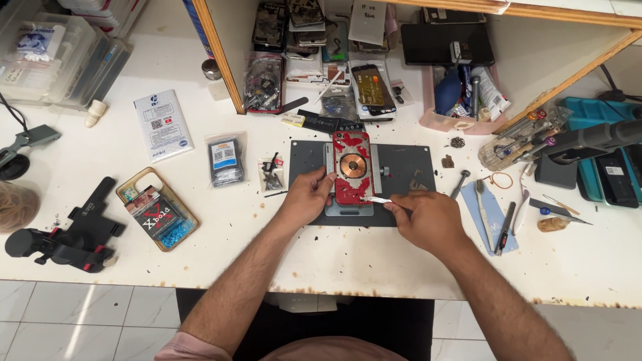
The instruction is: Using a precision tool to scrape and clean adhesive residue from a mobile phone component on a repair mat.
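Scraping red back-glass remnants off the phone (352, 175) clamped on the dark mat (401, 160), the right hand (431, 219) grips a metal blade (378, 200) at the phone's lower right edge while the left hand (307, 196) pinches its left edge; next, keep the blade shallow.

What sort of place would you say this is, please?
Probably a phone repair bench: a red phone back with a copper coil clamped on a dark mat, loose phones on the wooden shelf, and scattered hand tools.
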